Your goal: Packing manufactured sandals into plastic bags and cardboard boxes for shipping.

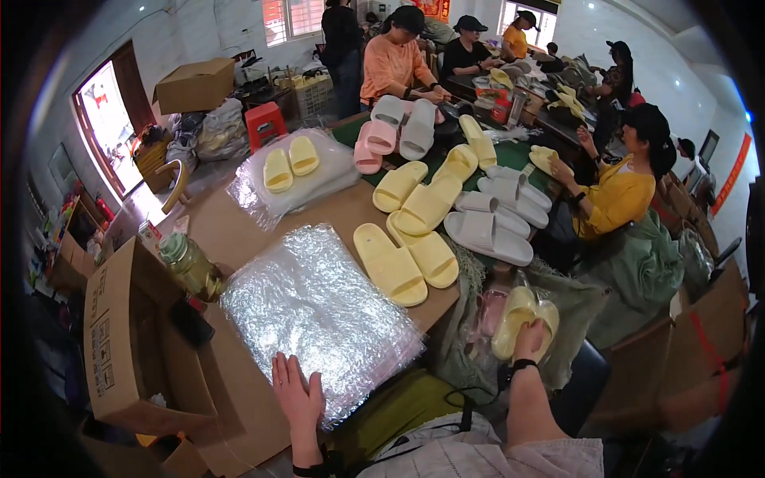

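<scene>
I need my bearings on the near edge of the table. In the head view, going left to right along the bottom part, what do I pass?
Open cardboard box → left hand resting on the stack of clear plastic bags → right hand gripping a bagged pair of yellow slippers.

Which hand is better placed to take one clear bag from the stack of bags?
Probably the left hand: it lies open on the near edge of the stack of clear bags. The right hand already holds a pair of yellow slippers, away from the stack.
</scene>
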Action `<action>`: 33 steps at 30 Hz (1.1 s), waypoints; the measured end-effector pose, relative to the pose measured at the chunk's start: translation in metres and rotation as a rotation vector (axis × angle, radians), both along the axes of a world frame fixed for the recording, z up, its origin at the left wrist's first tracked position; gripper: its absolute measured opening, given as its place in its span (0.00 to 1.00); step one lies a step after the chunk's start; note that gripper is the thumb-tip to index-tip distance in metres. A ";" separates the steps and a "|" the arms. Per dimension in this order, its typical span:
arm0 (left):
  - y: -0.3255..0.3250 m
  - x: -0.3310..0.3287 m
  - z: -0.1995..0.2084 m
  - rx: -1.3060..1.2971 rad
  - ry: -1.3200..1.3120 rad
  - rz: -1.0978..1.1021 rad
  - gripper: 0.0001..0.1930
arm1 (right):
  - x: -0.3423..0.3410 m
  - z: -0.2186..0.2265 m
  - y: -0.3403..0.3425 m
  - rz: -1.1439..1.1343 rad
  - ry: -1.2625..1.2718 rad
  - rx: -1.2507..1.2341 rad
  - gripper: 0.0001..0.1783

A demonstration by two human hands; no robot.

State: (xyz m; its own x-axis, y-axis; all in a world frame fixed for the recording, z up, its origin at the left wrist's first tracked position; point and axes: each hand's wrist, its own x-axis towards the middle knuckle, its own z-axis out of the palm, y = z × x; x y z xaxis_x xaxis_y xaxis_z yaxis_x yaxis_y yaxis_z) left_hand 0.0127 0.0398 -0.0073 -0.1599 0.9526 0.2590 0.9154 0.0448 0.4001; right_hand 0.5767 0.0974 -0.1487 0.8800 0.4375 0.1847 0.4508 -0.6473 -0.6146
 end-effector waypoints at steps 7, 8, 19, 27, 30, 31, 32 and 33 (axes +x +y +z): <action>0.005 0.009 0.005 0.030 -0.009 -0.032 0.31 | 0.042 -0.026 0.060 0.306 -0.138 -0.406 0.26; 0.008 0.012 0.003 0.030 -0.013 -0.046 0.31 | 0.043 -0.035 0.068 0.408 -0.175 -0.568 0.29; -0.011 -0.003 0.010 0.001 0.071 0.050 0.30 | -0.119 -0.074 0.103 1.185 -0.521 -1.704 0.38; 0.000 0.004 0.006 0.036 -0.029 0.000 0.31 | 0.012 -0.183 0.108 0.825 -0.162 -0.561 0.24; -0.002 0.003 0.006 0.032 -0.040 -0.005 0.31 | 0.033 -0.101 0.107 0.386 0.228 0.294 0.13; -0.001 0.005 0.006 0.022 -0.047 -0.013 0.31 | 0.022 -0.075 0.106 0.215 0.353 0.572 0.10; -0.002 0.004 0.004 0.025 -0.050 -0.006 0.31 | 0.015 -0.038 0.107 0.239 0.198 0.733 0.08; -0.005 0.001 0.002 0.036 -0.037 0.003 0.30 | -0.011 0.012 0.114 0.271 0.051 0.891 0.07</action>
